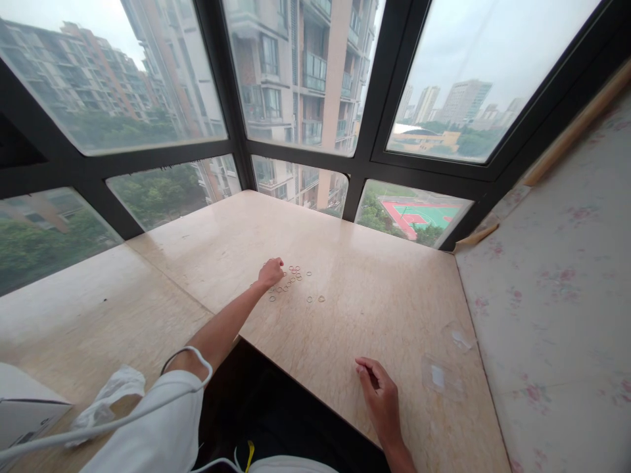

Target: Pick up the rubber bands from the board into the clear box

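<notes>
Stretched out over the pale marble-patterned sill, my left hand [271,272] is at the left side of a group of small thin rings [292,280]. Its fingers are curled closed, and whatever they may hold is hidden. The rings lie flat and scattered; several are pale or yellowish, and a few at the back look red [294,269]. Two pale rings [315,299] lie apart at the front right of the group. Near the front edge, my right hand [383,395] rests with loosely curled fingers, thumb close to the index finger, and no object shows in it.
Two clear plastic packets with white labels [437,376] lie by the wallpapered wall [552,315] on the right. A crumpled tissue [111,394] and a white box [29,404] are at lower left. A white cable [113,424] crosses my left arm. Dark-framed windows border the sill [197,243].
</notes>
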Available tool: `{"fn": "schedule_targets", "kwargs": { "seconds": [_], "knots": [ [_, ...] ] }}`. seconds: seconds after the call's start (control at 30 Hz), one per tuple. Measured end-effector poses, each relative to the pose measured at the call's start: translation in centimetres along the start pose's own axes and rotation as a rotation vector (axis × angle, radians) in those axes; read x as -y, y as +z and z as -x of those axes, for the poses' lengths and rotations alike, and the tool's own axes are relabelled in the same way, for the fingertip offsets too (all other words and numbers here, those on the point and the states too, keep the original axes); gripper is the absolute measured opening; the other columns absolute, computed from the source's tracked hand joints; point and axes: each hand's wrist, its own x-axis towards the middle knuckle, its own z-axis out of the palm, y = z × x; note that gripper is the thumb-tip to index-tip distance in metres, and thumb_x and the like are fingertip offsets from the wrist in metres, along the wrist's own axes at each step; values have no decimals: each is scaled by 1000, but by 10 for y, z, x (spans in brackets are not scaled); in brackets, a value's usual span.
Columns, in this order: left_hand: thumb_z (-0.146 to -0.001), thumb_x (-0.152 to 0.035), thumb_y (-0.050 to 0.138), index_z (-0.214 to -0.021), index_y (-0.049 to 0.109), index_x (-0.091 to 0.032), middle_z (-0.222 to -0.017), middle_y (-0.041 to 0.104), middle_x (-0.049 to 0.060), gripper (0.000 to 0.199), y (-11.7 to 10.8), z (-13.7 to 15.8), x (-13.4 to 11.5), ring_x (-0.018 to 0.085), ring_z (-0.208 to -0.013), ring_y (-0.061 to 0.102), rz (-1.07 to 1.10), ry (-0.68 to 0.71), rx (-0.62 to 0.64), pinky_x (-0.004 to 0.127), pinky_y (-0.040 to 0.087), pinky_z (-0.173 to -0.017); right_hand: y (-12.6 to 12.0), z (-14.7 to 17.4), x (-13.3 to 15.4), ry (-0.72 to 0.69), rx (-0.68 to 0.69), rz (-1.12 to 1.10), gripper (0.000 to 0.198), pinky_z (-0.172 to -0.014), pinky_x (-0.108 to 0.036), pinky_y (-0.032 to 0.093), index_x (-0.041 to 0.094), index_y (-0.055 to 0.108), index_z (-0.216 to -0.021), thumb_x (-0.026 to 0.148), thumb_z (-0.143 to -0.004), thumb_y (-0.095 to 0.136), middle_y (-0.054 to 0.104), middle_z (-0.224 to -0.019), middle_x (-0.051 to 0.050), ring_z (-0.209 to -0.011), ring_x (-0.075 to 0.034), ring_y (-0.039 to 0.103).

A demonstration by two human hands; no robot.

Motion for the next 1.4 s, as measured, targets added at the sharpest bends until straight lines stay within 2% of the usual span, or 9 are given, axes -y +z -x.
{"fn": "schedule_targets", "kwargs": {
  "seconds": [0.13, 0.23, 0.47, 0.57, 0.73, 0.9, 1.13, 1.27, 1.4],
  "knots": [
    [-80, -27, 54, -103, 64, -19, -104, 63, 8, 26, 10, 4, -16, 20, -96, 58, 11, 147, 73, 29, 44, -84, 0, -1, -2, -2, -15, -2, 28, -75, -33, 54, 18, 70, -91, 39, -84, 54, 70, -93, -10, -86, -22, 65],
    [-74, -33, 63, -105, 64, -19, -107, 61, 8, 34, 22, 4, -31, 20, -93, 59, 30, 196, 128, 28, 44, -82, 0, -1, -4, 7, -24, -7, 27, -76, -32, 54, 18, 69, -91, 39, -84, 54, 70, -93, -9, -86, -22, 65],
    [-69, -15, 63, -73, 65, -17, -83, 65, 6, 5, 31, -5, -39, 20, -85, 61, 136, 150, 187, 28, 45, -74, -1, -2, 1, 29, -48, -39, 27, -74, -32, 55, 17, 69, -91, 38, -84, 54, 70, -92, -10, -83, -22, 67],
    [-69, -11, 62, -68, 62, -16, -76, 66, 4, 5, 29, -7, -38, 18, -82, 62, 247, 126, 180, 26, 47, -72, -1, -3, 5, 16, -70, -45, 26, -71, -31, 56, 17, 70, -88, 38, -83, 55, 71, -89, -10, -79, -21, 67],
    [-84, -22, 54, -87, 61, -13, -81, 68, 7, 13, 23, -14, -39, 15, -72, 65, 501, 36, 106, 24, 52, -60, -2, -2, 6, 18, -68, -50, 25, -70, -30, 56, 18, 71, -88, 37, -82, 56, 71, -89, -9, -79, -21, 67],
    [-86, -19, 55, -102, 58, -10, -92, 68, 11, 18, 11, -26, -38, 15, -79, 67, 647, -2, 35, 24, 56, -65, -2, -1, 0, 55, -57, -52, 28, -72, -32, 55, 17, 70, -90, 40, -83, 55, 71, -89, -10, -82, -23, 67],
    [-80, -17, 58, -108, 60, -11, -112, 62, 13, 29, -13, -35, -10, 19, -90, 66, 432, 1, 31, 30, 54, -77, -1, -2, -1, 44, -52, -43, 28, -74, -33, 54, 18, 70, -90, 41, -83, 56, 71, -90, -9, -82, -22, 66],
    [-70, -20, 65, -97, 65, -14, -110, 63, 12, 27, -23, -21, 21, 27, -109, 57, 180, 13, 42, 36, 45, -93, 0, -2, -4, 40, -45, -27, 28, -75, -32, 54, 18, 70, -91, 41, -83, 55, 70, -92, -9, -83, -22, 66],
    [-73, -26, 62, -90, 67, -18, -108, 62, 13, 20, -24, -2, 39, 30, -114, 51, 5, 62, 79, 36, 41, -94, 0, -2, -6, 28, -41, -19, 28, -76, -33, 54, 18, 70, -91, 40, -83, 55, 70, -93, -9, -85, -22, 66]
  ]
}}
